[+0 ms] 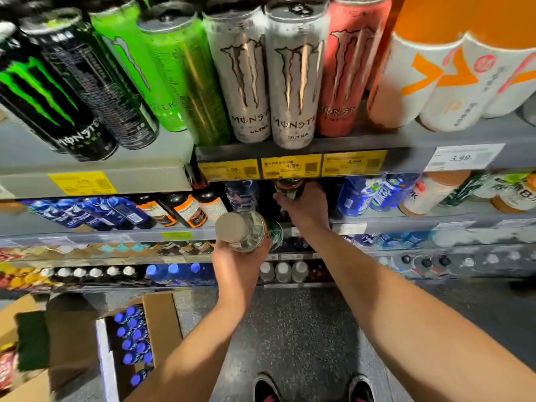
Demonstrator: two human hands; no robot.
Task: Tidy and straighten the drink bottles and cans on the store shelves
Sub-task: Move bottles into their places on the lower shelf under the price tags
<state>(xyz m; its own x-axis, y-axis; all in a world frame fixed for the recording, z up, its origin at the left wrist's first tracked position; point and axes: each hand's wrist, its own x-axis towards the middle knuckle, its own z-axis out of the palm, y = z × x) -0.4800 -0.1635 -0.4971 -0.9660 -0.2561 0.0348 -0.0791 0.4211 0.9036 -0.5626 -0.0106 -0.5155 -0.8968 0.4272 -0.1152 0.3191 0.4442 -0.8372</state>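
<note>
Cans blur: left grip (242, 250) cups a silver-bottomed can (240, 229), right grip (304, 207) clasps a half-hidden dark bottle (288, 187).

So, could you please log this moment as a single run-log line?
left hand: grips silver-topped can off shelf | right hand: grips dark bottle on second shelf | stage: straightening ongoing

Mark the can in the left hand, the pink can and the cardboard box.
Can (240, 230), head view, on its round end.
Pink can (348, 71), head view, on its logo.
Box (161, 323), head view, on its right flap.
</note>
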